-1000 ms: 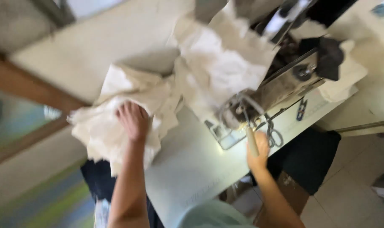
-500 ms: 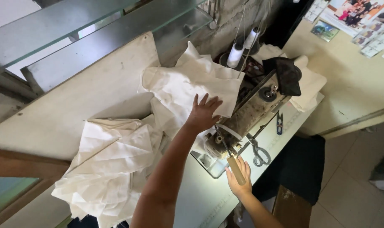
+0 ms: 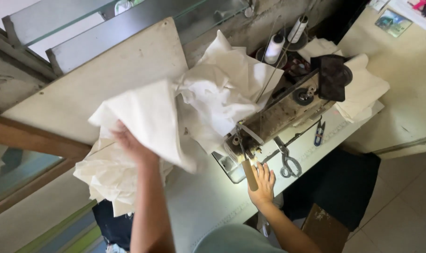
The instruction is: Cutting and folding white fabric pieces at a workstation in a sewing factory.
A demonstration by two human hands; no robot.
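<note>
My left hand (image 3: pixel 131 143) grips a large piece of white cloth (image 3: pixel 152 119) and holds it lifted over the pile of white fabric (image 3: pixel 105 175) at the left of the sewing table (image 3: pixel 203 201). More white cloth (image 3: pixel 222 93) is heaped behind the sewing machine (image 3: pixel 283 112). My right hand (image 3: pixel 263 182) rests flat on the table just in front of the machine's needle area, fingers spread, next to a small brown wooden stick (image 3: pixel 250 174). It holds nothing.
Scissors (image 3: pixel 288 161) lie on the table right of my right hand, with small blue snips (image 3: pixel 319 132) beyond. Thread cones (image 3: pixel 275 47) stand behind the machine. A dark cloth (image 3: pixel 332 75) sits on its right end. A cardboard box (image 3: pixel 323 227) stands on the floor.
My left hand moved from the cloth beside the machine back to the left and lifted a white piece. My right hand stayed by the needle area.
</note>
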